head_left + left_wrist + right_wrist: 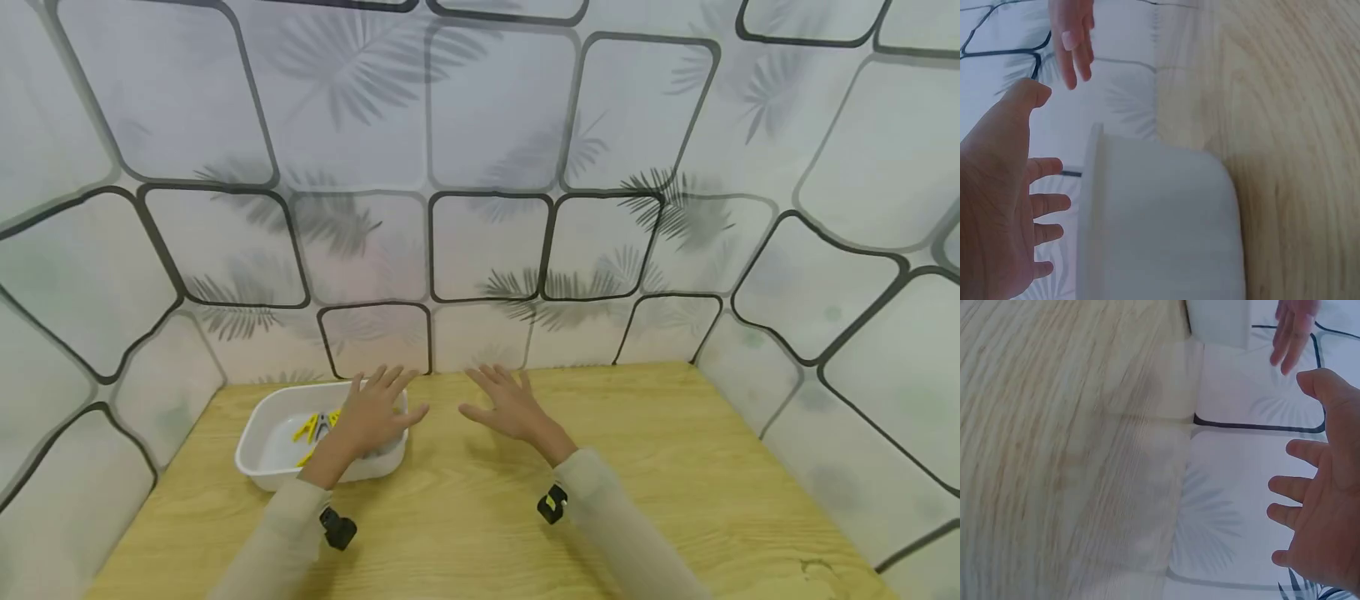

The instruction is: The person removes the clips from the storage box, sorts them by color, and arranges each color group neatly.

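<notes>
A white plastic basin [262, 446] stands on the left part of the table. Inside it lie several yellow clamps [306, 428] and a grey one [322, 427]; the rest of its contents are hidden behind my left arm. My left hand [371, 418] hovers over the basin's right side with fingers spread, holding nothing. In the left wrist view the basin's outer wall [1166, 219] is beside that hand. To the right of the basin, my right hand [510, 406] is held above the table, fingers spread and nothing in it.
The wooden table [465, 533] reaches back to a patterned cloth wall [487, 250], which also rises at both sides. A small black wrist camera [337, 528] sits on the left sleeve, another camera [552, 504] on the right.
</notes>
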`<state>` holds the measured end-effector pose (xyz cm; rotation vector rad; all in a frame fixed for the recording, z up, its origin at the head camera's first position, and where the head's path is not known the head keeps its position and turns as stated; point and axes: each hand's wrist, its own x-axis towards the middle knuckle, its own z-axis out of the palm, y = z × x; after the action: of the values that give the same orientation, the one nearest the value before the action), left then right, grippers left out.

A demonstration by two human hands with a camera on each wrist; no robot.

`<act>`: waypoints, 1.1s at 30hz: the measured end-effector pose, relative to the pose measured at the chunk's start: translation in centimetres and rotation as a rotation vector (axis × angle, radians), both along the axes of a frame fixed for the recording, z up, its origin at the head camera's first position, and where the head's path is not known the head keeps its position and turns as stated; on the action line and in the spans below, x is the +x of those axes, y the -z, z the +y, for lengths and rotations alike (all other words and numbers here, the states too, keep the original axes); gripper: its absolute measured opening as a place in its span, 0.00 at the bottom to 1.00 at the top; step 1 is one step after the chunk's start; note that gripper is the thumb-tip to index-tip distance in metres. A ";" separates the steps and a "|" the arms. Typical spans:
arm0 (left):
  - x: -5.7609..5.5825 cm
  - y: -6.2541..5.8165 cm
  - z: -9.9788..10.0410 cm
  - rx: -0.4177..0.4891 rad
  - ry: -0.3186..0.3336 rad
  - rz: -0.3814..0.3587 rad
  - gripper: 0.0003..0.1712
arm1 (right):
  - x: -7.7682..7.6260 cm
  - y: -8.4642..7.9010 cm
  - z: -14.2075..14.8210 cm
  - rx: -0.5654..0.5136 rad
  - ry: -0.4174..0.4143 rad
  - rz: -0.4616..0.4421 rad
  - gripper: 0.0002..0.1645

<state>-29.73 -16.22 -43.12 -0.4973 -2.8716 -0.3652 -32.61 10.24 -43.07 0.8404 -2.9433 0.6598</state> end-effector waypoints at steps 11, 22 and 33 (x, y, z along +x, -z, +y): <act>1.4 -2.2 -6.3 0.117 -0.110 -0.043 0.42 | 0.2 -0.1 -3.0 -0.469 -0.072 -0.309 0.38; 3.2 -1.7 -15.3 0.353 -0.209 -0.226 0.44 | 0.5 1.1 -7.7 -0.753 -0.060 -0.524 0.34; 4.9 0.3 -19.9 0.697 -0.219 -0.420 0.41 | 0.8 3.2 -9.4 -0.915 -0.017 -0.651 0.37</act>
<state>-24.81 -36.09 -43.40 0.0303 -2.8422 -1.4949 -31.86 0.82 -46.28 0.5922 -2.4893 2.3671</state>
